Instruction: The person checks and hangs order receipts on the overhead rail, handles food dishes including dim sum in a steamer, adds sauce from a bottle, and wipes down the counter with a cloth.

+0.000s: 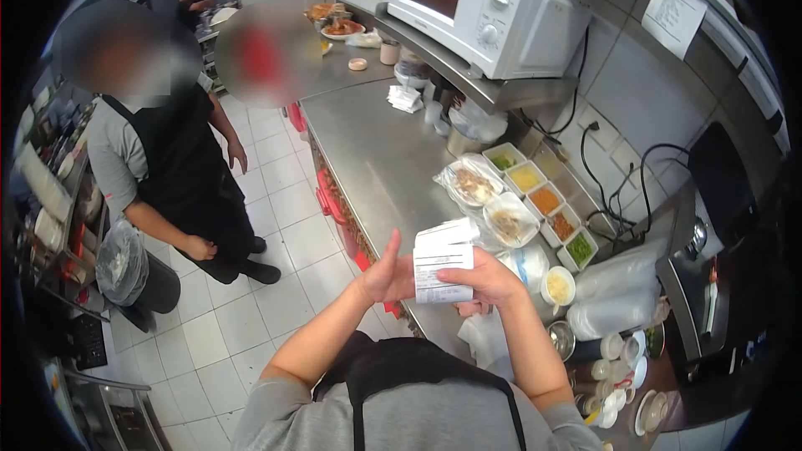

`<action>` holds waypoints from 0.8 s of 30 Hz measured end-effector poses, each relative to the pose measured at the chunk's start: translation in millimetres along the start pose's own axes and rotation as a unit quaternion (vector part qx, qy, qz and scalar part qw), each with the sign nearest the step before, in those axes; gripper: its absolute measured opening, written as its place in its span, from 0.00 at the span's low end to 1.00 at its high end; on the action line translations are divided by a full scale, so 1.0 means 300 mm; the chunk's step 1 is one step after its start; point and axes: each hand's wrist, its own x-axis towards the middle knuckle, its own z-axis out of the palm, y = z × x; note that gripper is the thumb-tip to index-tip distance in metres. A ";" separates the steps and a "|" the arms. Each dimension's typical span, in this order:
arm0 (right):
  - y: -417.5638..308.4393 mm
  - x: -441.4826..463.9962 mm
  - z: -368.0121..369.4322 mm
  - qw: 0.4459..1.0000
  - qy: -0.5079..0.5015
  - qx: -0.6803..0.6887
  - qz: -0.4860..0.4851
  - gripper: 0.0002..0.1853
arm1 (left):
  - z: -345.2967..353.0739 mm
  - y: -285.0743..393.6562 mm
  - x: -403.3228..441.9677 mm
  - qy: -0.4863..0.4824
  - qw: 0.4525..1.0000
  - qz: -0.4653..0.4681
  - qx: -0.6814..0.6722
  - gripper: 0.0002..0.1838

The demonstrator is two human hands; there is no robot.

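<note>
Several printed paper receipts (443, 260) are held in front of my chest above the counter's edge, stacked and slightly fanned at the top. My right hand (494, 278) grips them from the right, its thumb lying across the front sheet. At their left edge is my left hand (386, 278), its thumb stretched upward and apart from the paper. The left fingers reach toward the back of the receipts and are partly hidden there.
A steel counter (368, 134) carries small tubs of chopped toppings (545, 199), bagged food bowls (511, 219) and stacked cups (614, 313). A white microwave (480, 8) sits on a shelf above. A person in a black apron (180, 150) stands left, near a bin (154, 280).
</note>
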 end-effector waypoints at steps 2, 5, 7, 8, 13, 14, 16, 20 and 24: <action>-0.003 -0.004 0.016 0.999 -0.024 -0.031 0.019 0.19 | -0.001 0.037 0.021 -0.051 0.998 0.034 -0.034 0.58; 0.031 0.022 -0.005 0.994 -0.040 -0.100 0.025 0.19 | 0.001 0.087 0.082 -0.141 0.979 0.078 -0.124 0.50; 0.039 0.033 -0.017 0.990 -0.037 -0.128 0.046 0.19 | 0.001 0.124 0.099 -0.067 0.992 0.080 -0.070 0.43; 0.037 0.035 -0.014 0.986 0.004 -0.160 0.044 0.19 | -0.001 0.142 0.104 -0.030 0.995 0.081 -0.042 0.40; 0.076 0.063 -0.053 0.961 0.132 -0.235 0.056 0.18 | -0.065 0.196 0.132 0.026 0.978 0.203 -0.029 0.28; 0.089 0.077 -0.075 0.962 0.141 -0.230 0.028 0.18 | -0.093 0.199 0.137 0.040 0.977 0.206 0.022 0.28; 0.105 0.100 -0.116 0.964 0.138 -0.187 -0.126 0.19 | -0.131 0.188 0.151 0.067 0.968 0.209 0.122 0.28; 0.066 0.187 -0.121 0.911 0.215 -0.203 -0.289 0.28 | -0.058 0.107 0.175 0.064 0.983 0.150 -0.084 0.25; 0.010 0.195 -0.059 0.832 0.306 -0.405 -0.224 0.33 | -0.052 0.073 0.215 0.166 0.962 0.212 0.049 0.22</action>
